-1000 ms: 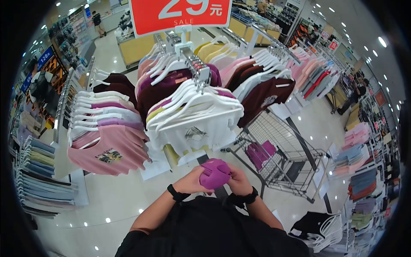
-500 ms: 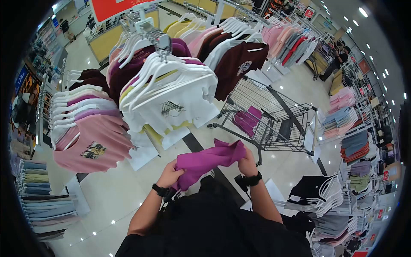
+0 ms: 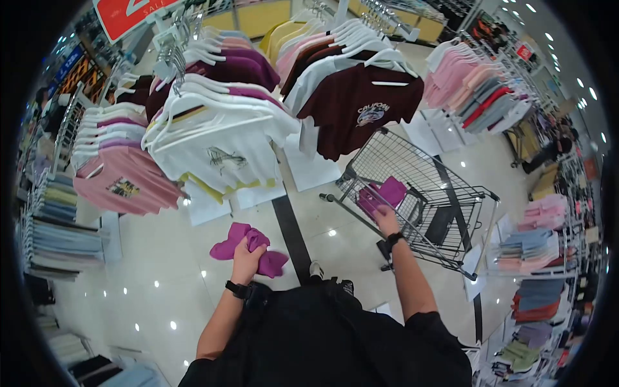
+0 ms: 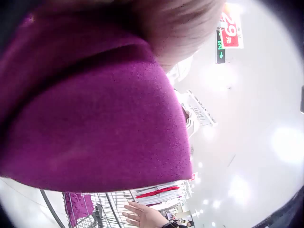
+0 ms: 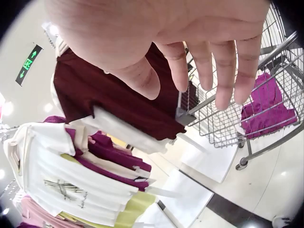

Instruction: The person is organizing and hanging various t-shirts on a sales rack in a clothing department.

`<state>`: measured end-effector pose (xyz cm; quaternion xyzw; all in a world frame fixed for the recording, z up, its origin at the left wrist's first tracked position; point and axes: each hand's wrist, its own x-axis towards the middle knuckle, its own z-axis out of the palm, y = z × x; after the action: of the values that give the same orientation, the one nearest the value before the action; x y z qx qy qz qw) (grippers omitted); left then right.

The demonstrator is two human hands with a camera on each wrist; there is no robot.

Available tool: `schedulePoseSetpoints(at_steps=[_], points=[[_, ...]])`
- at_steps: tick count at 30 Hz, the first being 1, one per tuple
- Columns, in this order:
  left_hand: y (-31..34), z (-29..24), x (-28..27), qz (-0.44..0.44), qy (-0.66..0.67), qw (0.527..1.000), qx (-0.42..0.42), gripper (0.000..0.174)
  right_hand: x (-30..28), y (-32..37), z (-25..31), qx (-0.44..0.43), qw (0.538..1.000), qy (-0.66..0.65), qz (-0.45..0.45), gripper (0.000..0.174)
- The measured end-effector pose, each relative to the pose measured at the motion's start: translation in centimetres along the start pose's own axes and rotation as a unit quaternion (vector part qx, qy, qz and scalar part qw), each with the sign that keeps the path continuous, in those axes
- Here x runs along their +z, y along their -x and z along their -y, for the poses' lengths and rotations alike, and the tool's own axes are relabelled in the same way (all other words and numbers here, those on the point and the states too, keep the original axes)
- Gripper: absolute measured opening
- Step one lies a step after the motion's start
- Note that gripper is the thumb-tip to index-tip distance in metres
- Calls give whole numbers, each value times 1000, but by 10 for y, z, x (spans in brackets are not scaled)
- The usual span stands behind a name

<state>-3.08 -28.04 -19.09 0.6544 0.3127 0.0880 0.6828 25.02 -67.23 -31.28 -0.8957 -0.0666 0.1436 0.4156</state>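
My left hand (image 3: 246, 263) grips a bunched purple garment (image 3: 274, 263) above the floor, with cloth spilling out on both sides of the fist. That garment fills much of the left wrist view, its smooth edge close to the lens. My right hand (image 3: 387, 221) reaches out at the near side of the wire shopping cart (image 3: 387, 151), fingers extended and holding nothing. A second purple garment (image 3: 390, 190) lies in the cart, just beyond the right fingertips in the head view. The right wrist view shows the thumb apart from the fingers (image 5: 225, 71).
A rack of hanging shirts stands ahead, with a white printed shirt (image 3: 225, 155) and a dark maroon shirt (image 3: 367, 106) facing me. A pink shirt (image 3: 122, 184) hangs left. More clothes line the right side. A red sale sign (image 3: 132, 16) tops the rack.
Both hands held the purple garment between them; the right hand has let go and moved right to the cart. The left hand has carried the garment left, now bunched. The view has shifted.
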Motion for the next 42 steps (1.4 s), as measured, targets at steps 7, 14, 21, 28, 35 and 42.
schedulePoseSetpoints(at_steps=[7, 14, 21, 28, 35, 42], points=[[51, -16, 39, -69, 35, 997, -29, 35, -38, -108, -77, 58, 993, 105, -12, 68], [71, -32, 65, -96, -5, 995, -30, 34, -41, -152, -159, 117, 974, 187, 51, 78], [65, -38, 94, -70, -25, 997, -37, 35, -73, -105, -133, 178, 960, 212, 40, 63], [42, -44, 116, -40, -22, 999, -9, 37, -96, -40, -156, 198, 960, 194, 20, 51], [25, -49, 128, -15, -23, 1000, 0, 33, -78, 0, -111, 138, 972, 165, 92, 41], [22, -52, 117, -17, -50, 998, 18, 30, 25, -12, -128, 149, 971, 110, 150, 80]])
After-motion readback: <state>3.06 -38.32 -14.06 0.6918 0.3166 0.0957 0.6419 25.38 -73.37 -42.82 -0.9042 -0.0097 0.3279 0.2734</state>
